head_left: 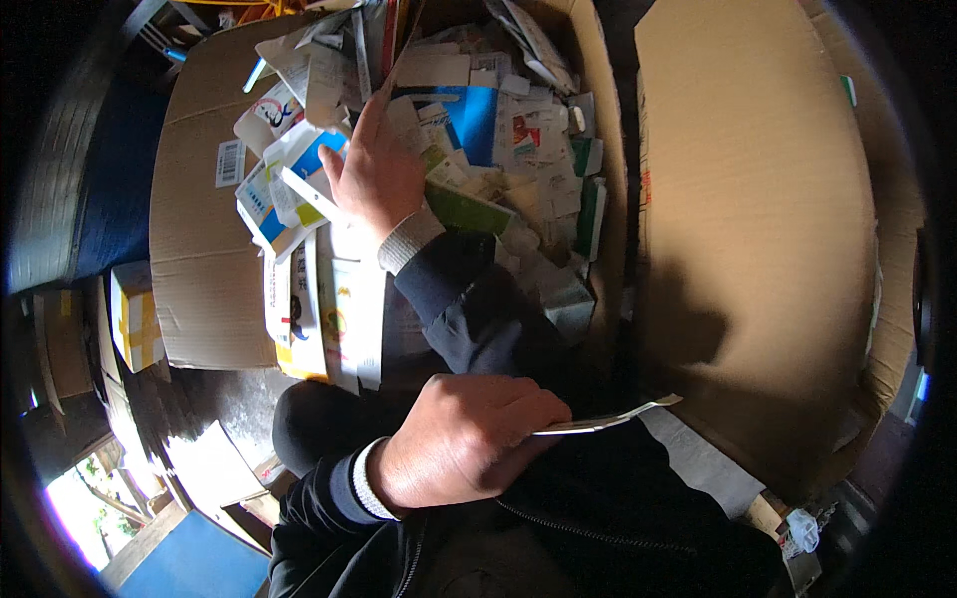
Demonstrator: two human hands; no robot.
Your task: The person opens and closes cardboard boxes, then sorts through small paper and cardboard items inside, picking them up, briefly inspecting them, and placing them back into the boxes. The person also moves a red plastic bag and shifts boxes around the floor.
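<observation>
A large open cardboard box [199,249] holds a heap of flattened small cartons [518,140] in white, blue and green. My right hand [374,174] reaches into the heap, back upward. Its thumb presses a white and blue flattened carton [299,164], and its fingertips are tucked among the cartons, so its grip is hidden. Close to my body, my left hand [464,444] is closed on a thin flat stack of card pieces [608,419] that sticks out to the right.
A big brown cardboard sheet [758,219] stands along the box's right side. Yellow and white cartons [319,329] lean at the box's near edge. A small taped box [135,319] sits at left, and loose card lies on the floor [214,463].
</observation>
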